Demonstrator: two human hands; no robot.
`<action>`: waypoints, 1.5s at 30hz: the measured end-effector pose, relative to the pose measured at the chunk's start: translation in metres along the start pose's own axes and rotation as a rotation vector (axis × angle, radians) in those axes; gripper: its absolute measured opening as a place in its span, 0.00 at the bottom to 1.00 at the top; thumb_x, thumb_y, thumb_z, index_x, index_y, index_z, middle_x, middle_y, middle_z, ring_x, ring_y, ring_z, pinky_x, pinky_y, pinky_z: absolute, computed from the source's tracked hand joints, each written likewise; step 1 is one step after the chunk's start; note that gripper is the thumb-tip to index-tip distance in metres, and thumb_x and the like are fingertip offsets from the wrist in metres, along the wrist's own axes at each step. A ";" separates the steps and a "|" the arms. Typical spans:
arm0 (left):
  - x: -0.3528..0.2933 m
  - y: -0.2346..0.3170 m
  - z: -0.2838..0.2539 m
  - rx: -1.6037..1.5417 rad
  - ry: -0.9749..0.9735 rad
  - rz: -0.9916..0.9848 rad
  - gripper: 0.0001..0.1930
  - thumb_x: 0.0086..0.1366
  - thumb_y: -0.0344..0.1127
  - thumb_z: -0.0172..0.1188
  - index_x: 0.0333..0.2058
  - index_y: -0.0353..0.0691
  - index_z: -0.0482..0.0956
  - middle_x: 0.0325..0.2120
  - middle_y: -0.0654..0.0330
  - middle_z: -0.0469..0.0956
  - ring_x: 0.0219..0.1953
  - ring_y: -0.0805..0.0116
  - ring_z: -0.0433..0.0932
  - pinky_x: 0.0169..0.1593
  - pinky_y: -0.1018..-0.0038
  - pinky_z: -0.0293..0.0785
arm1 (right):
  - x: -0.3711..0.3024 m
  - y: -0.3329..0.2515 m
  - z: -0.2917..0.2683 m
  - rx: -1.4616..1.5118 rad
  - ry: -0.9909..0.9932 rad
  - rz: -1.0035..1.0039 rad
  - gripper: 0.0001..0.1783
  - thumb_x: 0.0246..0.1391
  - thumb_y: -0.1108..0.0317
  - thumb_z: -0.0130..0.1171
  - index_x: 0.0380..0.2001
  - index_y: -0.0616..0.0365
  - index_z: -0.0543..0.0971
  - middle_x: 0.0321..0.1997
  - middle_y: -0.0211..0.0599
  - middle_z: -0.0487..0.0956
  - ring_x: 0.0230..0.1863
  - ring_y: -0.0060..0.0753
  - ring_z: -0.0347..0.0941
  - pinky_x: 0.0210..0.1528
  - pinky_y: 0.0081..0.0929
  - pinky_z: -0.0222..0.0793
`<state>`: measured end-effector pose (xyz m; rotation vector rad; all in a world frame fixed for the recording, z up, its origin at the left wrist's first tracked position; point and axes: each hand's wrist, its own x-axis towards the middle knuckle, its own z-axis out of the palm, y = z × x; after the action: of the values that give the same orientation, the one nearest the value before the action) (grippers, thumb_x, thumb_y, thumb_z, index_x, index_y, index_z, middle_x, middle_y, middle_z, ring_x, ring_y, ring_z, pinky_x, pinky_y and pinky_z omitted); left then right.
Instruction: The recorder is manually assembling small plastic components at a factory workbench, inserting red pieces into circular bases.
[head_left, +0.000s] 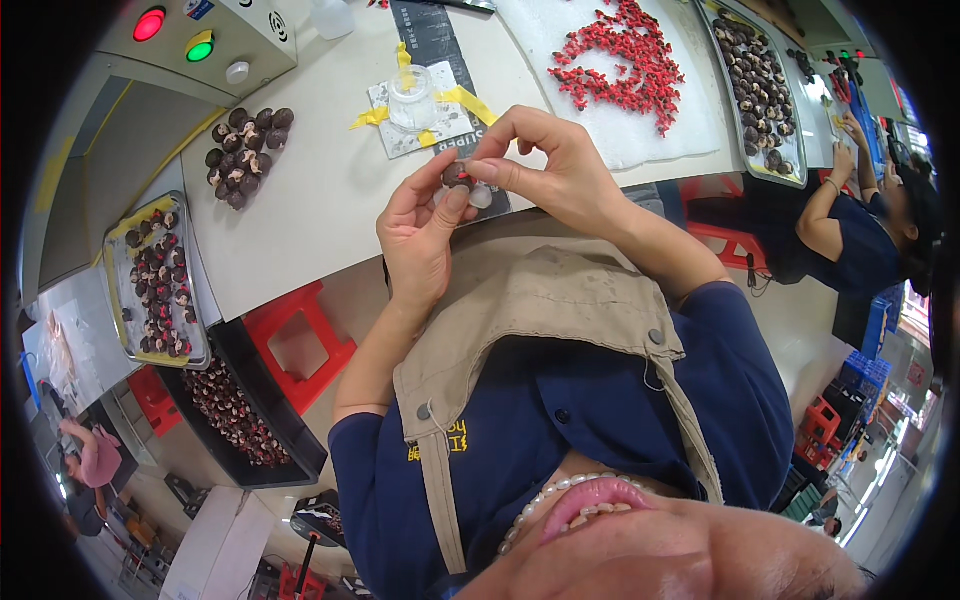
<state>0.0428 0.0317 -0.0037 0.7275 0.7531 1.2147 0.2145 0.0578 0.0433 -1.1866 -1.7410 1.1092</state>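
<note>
Near the table's front edge, my left hand (420, 230) grips a dark brown ball (456, 177) between thumb and fingers. My right hand (560, 165) comes in from the right, its thumb and forefinger pinched together against the ball. A small red piece (465, 174) shows at those fingertips, on the ball's surface. Whitish rounded bits (482, 196) sit just below the ball, too small to make out. Beyond my hands, a clear round dish (411, 102) stands on a pale square plate (456, 126) with yellow tape around it.
Many small red pieces (625, 60) lie on a white sheet (640, 148). Brown balls (245, 155) are heaped at left. Ball-filled trays stand at left (207, 340) and right (800, 165). Below are a black crate (297, 440) and a red stool (318, 325). A co-worker (860, 230) sits at right.
</note>
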 end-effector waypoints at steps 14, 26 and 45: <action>0.002 0.002 0.009 0.192 0.005 0.213 0.15 0.58 0.23 0.60 0.44 0.29 0.73 0.37 0.55 0.77 0.34 0.75 0.76 0.34 0.80 0.76 | 0.002 0.007 0.017 -0.156 0.229 -0.339 0.09 0.45 0.77 0.60 0.23 0.61 0.68 0.25 0.38 0.69 0.30 0.41 0.64 0.33 0.31 0.62; 0.012 0.004 0.006 -0.215 -0.193 -0.256 0.19 0.66 0.38 0.52 0.51 0.33 0.68 0.42 0.52 0.76 0.44 0.67 0.76 0.47 0.69 0.74 | -0.003 0.020 0.022 -0.134 0.288 -0.369 0.13 0.43 0.70 0.65 0.34 0.59 0.74 0.37 0.36 0.71 0.42 0.37 0.65 0.45 0.30 0.62; 0.014 -0.011 0.012 -0.410 -0.306 -0.377 0.20 0.64 0.39 0.54 0.49 0.32 0.67 0.40 0.53 0.76 0.46 0.64 0.74 0.53 0.67 0.68 | -0.024 0.027 0.002 -0.090 0.341 -0.395 0.23 0.35 0.66 0.71 0.38 0.57 0.76 0.43 0.37 0.73 0.48 0.39 0.67 0.49 0.32 0.64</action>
<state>0.0611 0.0425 -0.0076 0.3939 0.3474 0.8495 0.2281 0.0399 0.0145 -0.9600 -1.6721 0.5641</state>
